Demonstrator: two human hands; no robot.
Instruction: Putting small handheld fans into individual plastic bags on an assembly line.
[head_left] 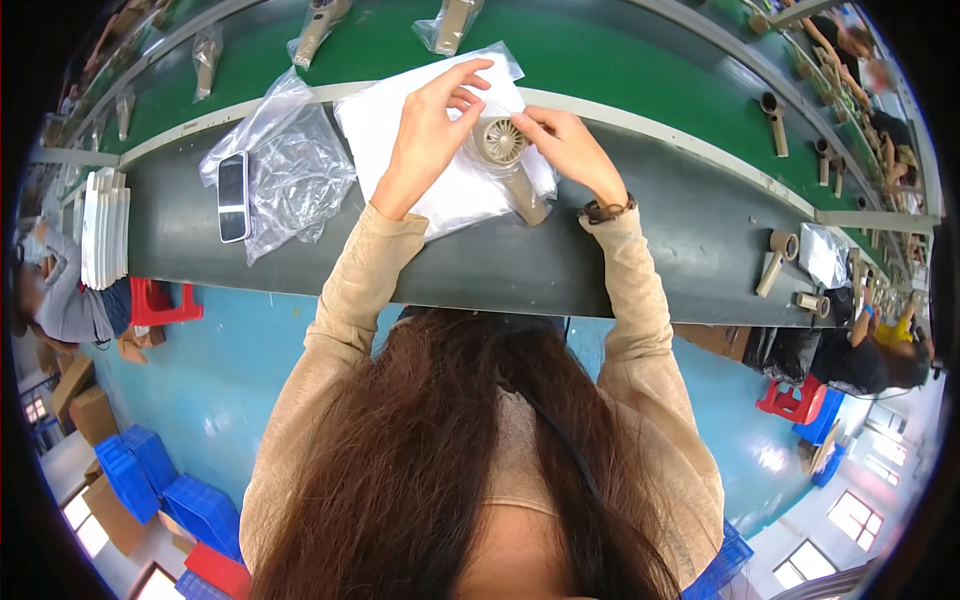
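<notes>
A beige hand-held fan (502,142) with a round slatted grille lies on a stack of white plastic bags (385,110), its handle pointing toward me. Clear film seems to wrap the handle. To the left of the grille is my left hand (432,125), its fingers raised and apart, with the thumb close to the rim. At the grille's right edge my right hand (570,145) pinches with thumb and fingertips; whether it grips the film or the rim itself is hard to make out.
Crumpled clear bags (300,170) and a phone (233,197) lie to the left on the dark worktable (680,210). Beyond runs a green conveyor belt (600,60) with a bagged fan (450,25). More fans (778,262) sit at right. White boxes (104,228) stand far left. Co-workers sit both sides.
</notes>
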